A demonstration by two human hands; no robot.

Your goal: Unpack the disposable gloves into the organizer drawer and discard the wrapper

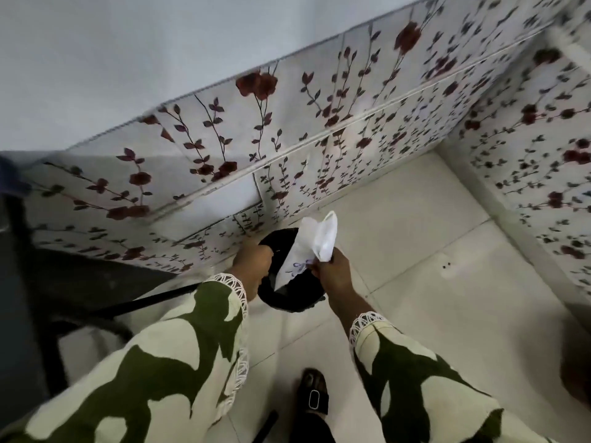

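My right hand [332,271] pinches the crumpled white plastic wrapper [311,247] above the round black bin [289,295]; my left hand [254,262] grips its rim.

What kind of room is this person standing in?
Probably a home kitchen or utility corner. Flowered wall tiles meet a pale tiled floor, and the right hand holds a white wrapper over a small black bin that the left hand grips.

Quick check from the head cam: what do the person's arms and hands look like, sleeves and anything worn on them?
Both arms wear loose sleeves in a cream and olive-green blotch pattern, each cuff edged with white looped lace trim. The left hand and right hand are bare: no gloves, and no rings or watch that I can make out.
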